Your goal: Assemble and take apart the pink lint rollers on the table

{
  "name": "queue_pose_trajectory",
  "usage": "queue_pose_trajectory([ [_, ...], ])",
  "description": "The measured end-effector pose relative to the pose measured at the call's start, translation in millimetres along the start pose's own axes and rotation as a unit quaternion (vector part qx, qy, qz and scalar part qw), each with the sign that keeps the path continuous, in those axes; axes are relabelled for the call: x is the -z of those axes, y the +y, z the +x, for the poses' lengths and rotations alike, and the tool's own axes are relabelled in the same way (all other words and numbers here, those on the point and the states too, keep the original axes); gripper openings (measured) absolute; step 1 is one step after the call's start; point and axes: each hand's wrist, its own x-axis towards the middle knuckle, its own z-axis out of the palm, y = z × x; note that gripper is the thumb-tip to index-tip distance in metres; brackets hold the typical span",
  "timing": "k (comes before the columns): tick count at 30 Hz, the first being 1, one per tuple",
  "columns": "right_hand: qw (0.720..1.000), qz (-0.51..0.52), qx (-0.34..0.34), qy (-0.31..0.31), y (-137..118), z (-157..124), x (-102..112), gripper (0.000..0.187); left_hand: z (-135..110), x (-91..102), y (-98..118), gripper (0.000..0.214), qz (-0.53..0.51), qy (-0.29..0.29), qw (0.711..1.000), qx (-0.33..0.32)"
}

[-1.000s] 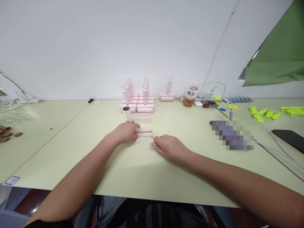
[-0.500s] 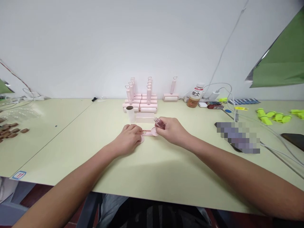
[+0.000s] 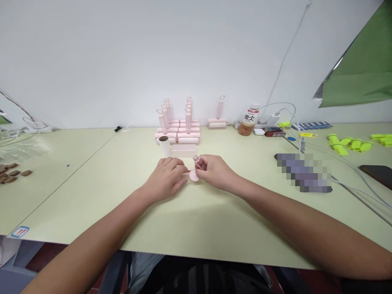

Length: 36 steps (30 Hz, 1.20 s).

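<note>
In my right hand (image 3: 216,171) is the translucent pink handle (image 3: 200,163) of a lint roller, its tip poking out above the thumb. A round pink end disc (image 3: 194,175) shows at the fingertips of that hand. My left hand (image 3: 165,177) lies on the table just to the left, fingers bent over the pink roller frame (image 3: 185,173), most of which they hide. Behind the hands stand a white paper roll (image 3: 164,147) with a brown core and a pale pink roller cover (image 3: 184,151).
Several pink lint rollers (image 3: 188,136) with upright handles stand by the wall. To the right are a drink bottle (image 3: 249,120), cables, a phone with a blurred screen (image 3: 303,171) and yellow-green pieces (image 3: 338,145). Brown pieces (image 3: 12,173) lie at far left.
My right hand has come slightly left and down with the handle, and the end disc now faces up more fully. The second disc by my left fingers has gone out of sight.
</note>
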Motion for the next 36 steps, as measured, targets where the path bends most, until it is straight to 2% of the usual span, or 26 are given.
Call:
queue_pose_trajectory([
  [5, 0.995, 0.068, -0.053, -0.039, -0.4, 1.2, -5.7, 0.006, 5.6, -2.2, 12.1, 0.021, -0.011, 0.102, 0.990, -0.093],
  [9, 0.991, 0.096, -0.083, -0.052, 1.3, 5.0, -5.9, 0.008, 5.5, -8.0, 10.5, 0.020, -0.006, 0.120, 0.986, -0.115],
  [16, 0.997, 0.021, -0.069, 0.008, 14.4, 12.6, 5.5, 0.002, 3.7, -16.5, 2.6, 0.015, 0.054, 0.028, 0.996, -0.064],
  [20, 0.999, -0.031, -0.025, -0.017, 21.7, 11.4, 2.8, 0.001, 7.9, -20.6, 2.0, 0.016, 0.079, -0.019, 0.992, -0.094],
  [24, 0.997, -0.066, 0.018, -0.046, 24.3, 8.5, -1.9, 0.008, 13.5, -24.6, 2.7, 0.020, 0.101, -0.022, 0.990, -0.092],
  [28, 0.993, -0.094, 0.044, -0.058, 25.1, 6.7, -2.6, 0.005, 11.5, -19.8, -1.7, 0.018, 0.061, -0.025, 0.997, -0.048],
  [33, 0.987, -0.126, 0.064, -0.074, 25.5, 6.1, -4.1, 0.005, -0.2, -3.4, -15.6, 0.033, -0.006, -0.066, 0.998, 0.022],
  [36, 0.984, -0.142, 0.068, -0.079, 25.6, 5.9, -5.2, 0.006, -2.1, 0.2, -20.4, 0.034, -0.034, -0.095, 0.994, 0.046],
])
